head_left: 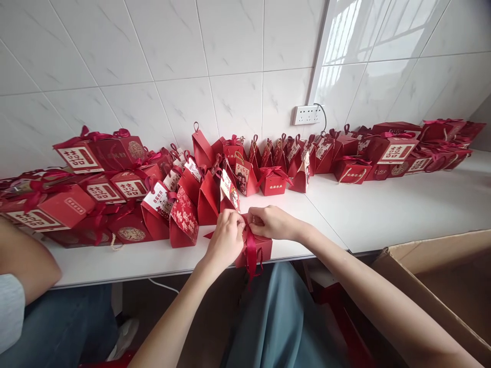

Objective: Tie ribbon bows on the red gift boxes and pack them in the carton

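A small red gift box stands at the table's front edge, directly before me. Dark red ribbon lies over its top, and one tail hangs down the front past the edge. My left hand pinches the ribbon from the left side of the box. From the right, my right hand has its fingers closed on the ribbon too, close to the left fingertips. The ribbon between the fingers is partly hidden by them.
Many red gift boxes with bows are stacked at left, and more at right. Triangular red boxes fill the middle of the white table. A cardboard carton is at lower right. Another person's arm rests at left.
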Action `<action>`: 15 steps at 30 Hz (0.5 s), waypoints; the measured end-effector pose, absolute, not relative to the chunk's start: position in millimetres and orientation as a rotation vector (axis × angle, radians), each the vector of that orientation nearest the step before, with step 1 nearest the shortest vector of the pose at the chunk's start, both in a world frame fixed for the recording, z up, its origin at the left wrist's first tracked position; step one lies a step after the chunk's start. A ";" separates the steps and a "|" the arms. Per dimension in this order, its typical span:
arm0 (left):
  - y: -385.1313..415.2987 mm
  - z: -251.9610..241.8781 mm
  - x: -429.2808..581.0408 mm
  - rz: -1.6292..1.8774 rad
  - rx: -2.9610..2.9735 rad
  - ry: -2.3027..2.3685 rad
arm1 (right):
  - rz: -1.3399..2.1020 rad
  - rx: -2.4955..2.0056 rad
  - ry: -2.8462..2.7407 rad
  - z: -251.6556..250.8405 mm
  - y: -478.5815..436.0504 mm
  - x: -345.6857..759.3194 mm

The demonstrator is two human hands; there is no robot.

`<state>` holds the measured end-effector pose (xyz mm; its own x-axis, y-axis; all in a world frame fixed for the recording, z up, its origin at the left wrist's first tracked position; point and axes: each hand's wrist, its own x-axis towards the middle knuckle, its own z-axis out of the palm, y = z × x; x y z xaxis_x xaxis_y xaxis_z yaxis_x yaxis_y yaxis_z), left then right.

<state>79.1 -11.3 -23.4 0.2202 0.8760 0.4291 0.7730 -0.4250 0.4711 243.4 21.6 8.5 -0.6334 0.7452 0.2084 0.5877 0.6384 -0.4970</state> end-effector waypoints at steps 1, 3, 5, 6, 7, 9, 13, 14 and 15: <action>-11.3 -23.8 78.7 0.989 2.328 1.583 | 0.544 -1.050 -2.459 8.1 21.9 244.0; -11.5 -23.2 78.2 0.983 2.331 1.569 | 0.557 -1.058 -2.439 7.3 23.0 245.6; -11.9 -21.0 78.1 0.955 2.335 1.558 | 0.578 -1.070 -2.420 6.6 24.8 246.8; -11.9 -19.5 78.3 0.933 2.338 1.556 | 0.592 -1.070 -2.419 6.5 25.8 247.3; -11.9 -17.9 78.6 0.913 2.344 1.554 | 0.612 -1.064 -2.423 6.7 26.7 247.5; -11.5 -15.1 79.3 0.899 2.368 1.538 | 0.660 -1.045 -2.432 8.7 28.1 247.5; -10.1 -14.5 77.9 1.043 2.406 1.496 | 0.719 -1.011 -2.486 19.8 27.3 245.9; -8.6 -16.1 76.3 1.083 2.405 1.490 | 0.709 -1.004 -2.534 23.2 27.3 245.2; -6.1 -18.5 74.2 1.133 2.398 1.485 | 0.694 -0.996 -2.584 26.1 27.7 244.6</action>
